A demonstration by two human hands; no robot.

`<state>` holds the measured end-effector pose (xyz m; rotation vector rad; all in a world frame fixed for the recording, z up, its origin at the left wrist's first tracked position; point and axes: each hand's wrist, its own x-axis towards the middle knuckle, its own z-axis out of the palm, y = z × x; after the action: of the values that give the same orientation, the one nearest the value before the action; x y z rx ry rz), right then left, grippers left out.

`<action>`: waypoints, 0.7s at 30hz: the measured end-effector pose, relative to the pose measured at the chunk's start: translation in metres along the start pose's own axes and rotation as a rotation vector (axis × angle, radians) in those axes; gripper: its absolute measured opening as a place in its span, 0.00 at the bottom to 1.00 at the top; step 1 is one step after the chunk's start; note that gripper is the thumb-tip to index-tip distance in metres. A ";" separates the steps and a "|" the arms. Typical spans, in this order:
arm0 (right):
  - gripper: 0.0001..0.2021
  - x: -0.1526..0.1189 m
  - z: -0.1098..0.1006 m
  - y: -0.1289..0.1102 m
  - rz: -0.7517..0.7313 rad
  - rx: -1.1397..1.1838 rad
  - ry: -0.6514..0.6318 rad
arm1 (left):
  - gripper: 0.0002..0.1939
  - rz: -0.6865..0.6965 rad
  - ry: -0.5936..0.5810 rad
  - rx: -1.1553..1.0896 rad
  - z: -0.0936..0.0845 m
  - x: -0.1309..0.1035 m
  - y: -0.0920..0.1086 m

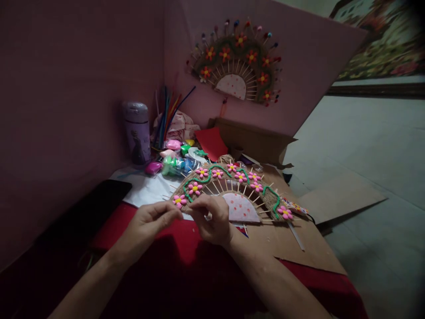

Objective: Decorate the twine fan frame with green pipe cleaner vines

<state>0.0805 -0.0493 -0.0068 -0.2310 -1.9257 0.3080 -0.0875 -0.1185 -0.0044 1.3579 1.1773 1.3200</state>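
Note:
My left hand (154, 221) is closed in a pinch, thumb against fingers, just in front of the fan's left end. Close beside it, my right hand (212, 217) has its fingers curled and pinched, with a ring on one finger. Anything between the fingertips is too small to make out. Behind both hands lies a half-round craft fan (186, 188) wrapped in brown twine, with thin sticks poking out. It carries pink clay flowers (195, 188) with yellow centres and a wavy green strip (217, 167). A dotted pink half-circle (241, 208) forms its base, partly covered by my right hand.
Bagged coloured clay (179, 164), a lilac tumbler (137, 133) and pipe cleaners (169, 117) stand at the back left. A dark tablet-like slab (99, 204) lies left. Cardboard (299, 248) covers the right side of the red-covered table. A similar fan (237, 66) hangs behind.

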 end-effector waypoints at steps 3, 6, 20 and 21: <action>0.04 0.000 -0.001 -0.001 0.026 -0.023 0.072 | 0.10 0.105 0.267 0.093 -0.011 -0.003 0.005; 0.03 -0.002 0.000 0.002 0.121 -0.025 0.182 | 0.07 0.243 0.358 0.329 -0.017 0.001 0.002; 0.03 -0.002 0.001 0.010 0.207 0.007 0.211 | 0.08 0.422 0.136 1.172 -0.001 0.026 -0.027; 0.03 -0.002 0.001 0.010 0.199 -0.001 0.206 | 0.08 0.430 0.136 1.217 0.000 0.026 -0.027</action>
<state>0.0807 -0.0405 -0.0117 -0.4400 -1.7017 0.3994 -0.0896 -0.0886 -0.0263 2.4990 1.9997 0.9297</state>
